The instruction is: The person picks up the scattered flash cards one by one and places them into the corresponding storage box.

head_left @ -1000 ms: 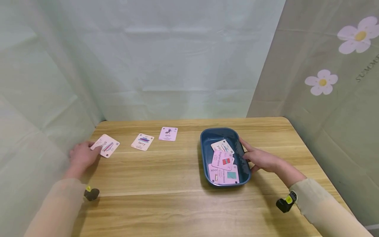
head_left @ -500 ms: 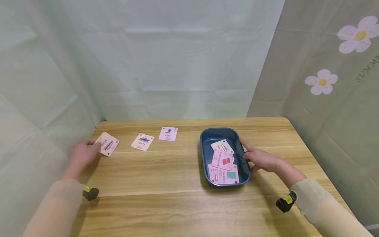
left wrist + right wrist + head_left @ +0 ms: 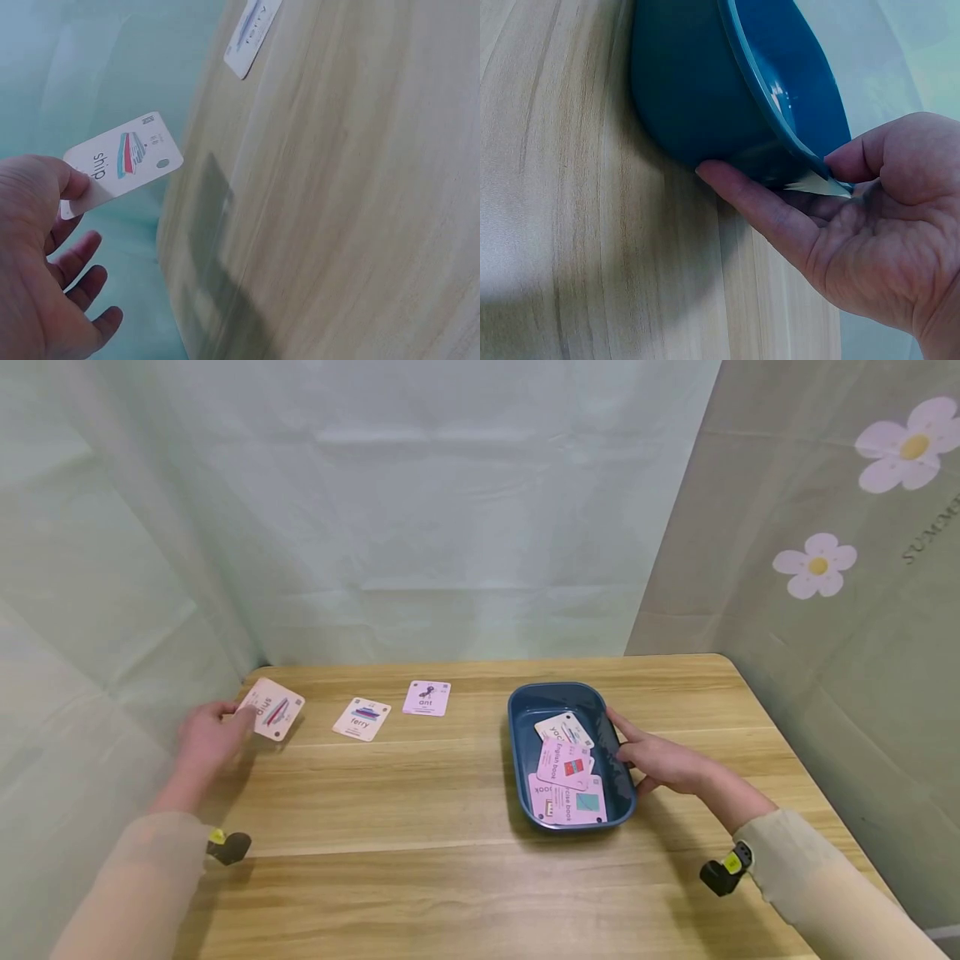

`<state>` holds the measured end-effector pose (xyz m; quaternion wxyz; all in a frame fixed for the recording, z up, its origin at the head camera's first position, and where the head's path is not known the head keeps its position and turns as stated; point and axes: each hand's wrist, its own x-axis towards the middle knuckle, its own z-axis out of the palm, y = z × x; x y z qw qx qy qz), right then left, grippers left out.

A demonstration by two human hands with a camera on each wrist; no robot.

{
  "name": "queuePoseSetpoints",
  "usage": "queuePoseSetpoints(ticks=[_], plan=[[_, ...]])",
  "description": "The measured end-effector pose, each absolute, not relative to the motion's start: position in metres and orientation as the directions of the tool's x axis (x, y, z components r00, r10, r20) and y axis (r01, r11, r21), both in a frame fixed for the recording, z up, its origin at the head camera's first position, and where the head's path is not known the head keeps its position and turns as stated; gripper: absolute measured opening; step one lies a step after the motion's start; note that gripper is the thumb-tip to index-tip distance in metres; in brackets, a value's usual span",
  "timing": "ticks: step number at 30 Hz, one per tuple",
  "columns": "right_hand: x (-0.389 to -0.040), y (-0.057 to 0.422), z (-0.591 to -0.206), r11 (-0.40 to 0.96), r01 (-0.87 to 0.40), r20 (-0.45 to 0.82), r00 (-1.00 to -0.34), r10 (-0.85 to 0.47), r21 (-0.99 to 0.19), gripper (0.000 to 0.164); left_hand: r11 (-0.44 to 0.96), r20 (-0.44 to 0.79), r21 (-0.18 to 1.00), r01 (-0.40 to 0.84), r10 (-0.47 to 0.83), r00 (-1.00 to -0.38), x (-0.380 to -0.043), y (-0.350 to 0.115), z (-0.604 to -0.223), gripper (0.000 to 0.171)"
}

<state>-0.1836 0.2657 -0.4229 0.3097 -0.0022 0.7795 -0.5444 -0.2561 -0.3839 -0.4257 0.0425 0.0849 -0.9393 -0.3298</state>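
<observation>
At the table's left end my left hand [image 3: 210, 735] pinches the ship flashcard [image 3: 273, 710] by one corner, between thumb and index finger. In the left wrist view the ship card [image 3: 127, 161] is raised off the table, its other fingers spread loosely below. My right hand [image 3: 660, 762] grips the right wall of the dark blue tray [image 3: 519, 760]. The right wrist view shows the thumb over the rim of the tray [image 3: 697, 90] and the fingers along its outside. Inside lie several cards, among them a yacht card [image 3: 558, 727] and an English book card [image 3: 561, 763].
A ferry card [image 3: 362, 720] and an ant card [image 3: 427, 698] lie face up on the wooden table [image 3: 420, 893], between the left hand and the tray. Pale cloth curtains [image 3: 450, 510] hang behind the table and at both sides.
The left hand has raised the ship card from the table and shifted it slightly toward the back. The right hand and tray have stayed in place.
</observation>
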Motion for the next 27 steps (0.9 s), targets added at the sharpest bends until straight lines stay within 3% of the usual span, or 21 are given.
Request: queuePoseSetpoints(ticks=[7, 27], plan=[[-0.184, 0.266, -0.423, 0.410, 0.335, -0.482, -0.809, -0.337, -0.848, 0.080, 0.737, 0.113, 0.671, -0.082, -0.211, -0.971, -0.258, -0.376, -0.418, 0.062], [-0.184, 0.265, -0.423, 0.406, 0.343, -0.486, -0.810, -0.328, -0.847, 0.082, 0.651, 0.159, 0.759, -0.009, -0.199, -0.967, -0.254, -0.331, -0.389, 0.055]])
